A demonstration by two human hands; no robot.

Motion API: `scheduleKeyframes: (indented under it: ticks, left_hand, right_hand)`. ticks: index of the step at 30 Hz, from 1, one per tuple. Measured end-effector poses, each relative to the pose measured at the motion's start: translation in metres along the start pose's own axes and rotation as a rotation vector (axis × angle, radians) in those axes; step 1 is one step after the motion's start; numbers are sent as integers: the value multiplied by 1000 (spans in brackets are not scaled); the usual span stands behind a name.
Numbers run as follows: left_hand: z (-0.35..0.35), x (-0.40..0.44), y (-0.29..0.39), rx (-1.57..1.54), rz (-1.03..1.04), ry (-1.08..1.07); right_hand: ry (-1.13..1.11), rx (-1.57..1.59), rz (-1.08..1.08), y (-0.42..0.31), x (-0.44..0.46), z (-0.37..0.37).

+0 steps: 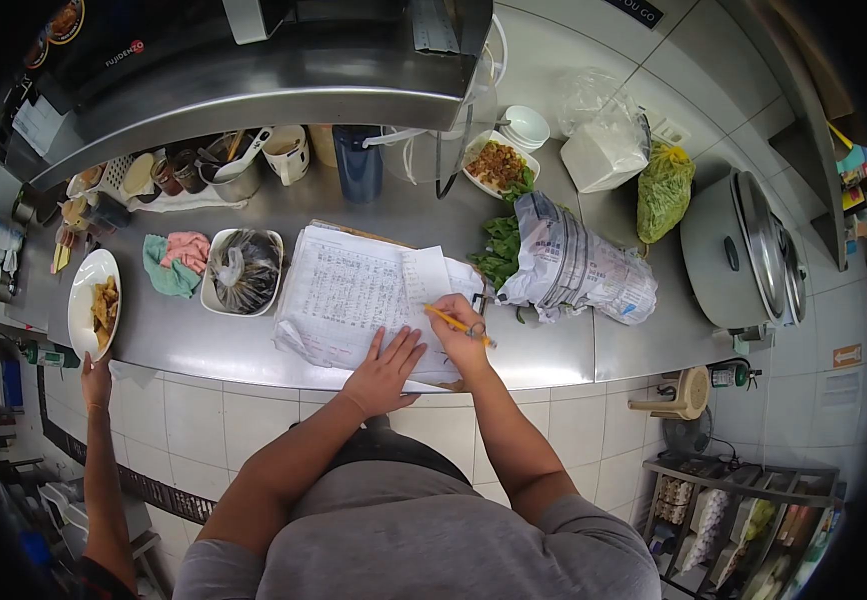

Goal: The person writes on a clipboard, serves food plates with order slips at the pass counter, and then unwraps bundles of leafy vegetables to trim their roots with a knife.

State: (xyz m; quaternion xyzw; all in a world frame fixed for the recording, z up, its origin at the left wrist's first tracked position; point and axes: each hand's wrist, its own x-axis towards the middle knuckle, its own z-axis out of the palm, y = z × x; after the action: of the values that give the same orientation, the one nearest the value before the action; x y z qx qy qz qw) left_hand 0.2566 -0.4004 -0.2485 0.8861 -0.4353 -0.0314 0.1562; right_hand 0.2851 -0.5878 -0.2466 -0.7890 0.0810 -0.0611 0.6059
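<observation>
Though cluttered, steel counter (179,338) above white tiles (254,418), left hand (384,376) flat on papers (339,275), right (465,348) closed round pencil (442,316)

right grip (464,346): yellow writing tool (445,317), tip at paper slip (429,272) | left grip (382,376): flat on written sheets (339,280)

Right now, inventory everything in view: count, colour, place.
Papers: several, white, counter middle
Writing tool: 1, yellow, over papers
Wrapped greens: 1, green-white, right of papers
Food bowl: 1, white, back centre
Stuffed bag: 1, green, back right
Pot: 1+, grey, far right
Tumbler: 1, blue, back centre
Cloths: 2, green and pink, left
Square dish: 1, white, beside cloths
Food plate: 1, white, co-worker's hand
Remaining clutter: uncounted, mixed, throughout
Left hand: 1, on papers
Right hand: 1, gripping tool
</observation>
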Motion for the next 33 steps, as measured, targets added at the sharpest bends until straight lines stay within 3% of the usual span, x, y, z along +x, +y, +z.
scheduleKeyframes:
  ticks: [3, 9, 12, 14, 17, 27, 29, 33]
  left_hand:
    - [0, 0, 0, 0, -4, -3]
    - [1, -2, -1, 4, -2, 2]
    - [1, -1, -2, 2, -5, -12]
    - [2, -1, -1, -2, -4, -23]
    - [2, -1, -3, 2, -7, -16]
    - [-2, -1, 0, 14, -6, -37]
    - [-4, -1, -1, 23, -14, -53]
    - [-3, -2, -1, 19, -5, -50]
  right_hand:
    - [-45, 125, 15, 18, 10, 2]
    - [-135, 75, -19, 27, 9, 2]
    - [-142, 8, -58, 20, 10, 2]
    - [-162, -205, -38, 16, 8, 0]
    - [-137, -38, -92, 24, 10, 2]
    - [-98, -174, -89, 21, 8, 1]
    - [-60, -1, -65, 26, 10, 3]
    - [-131, -147, -85, 23, 10, -2]
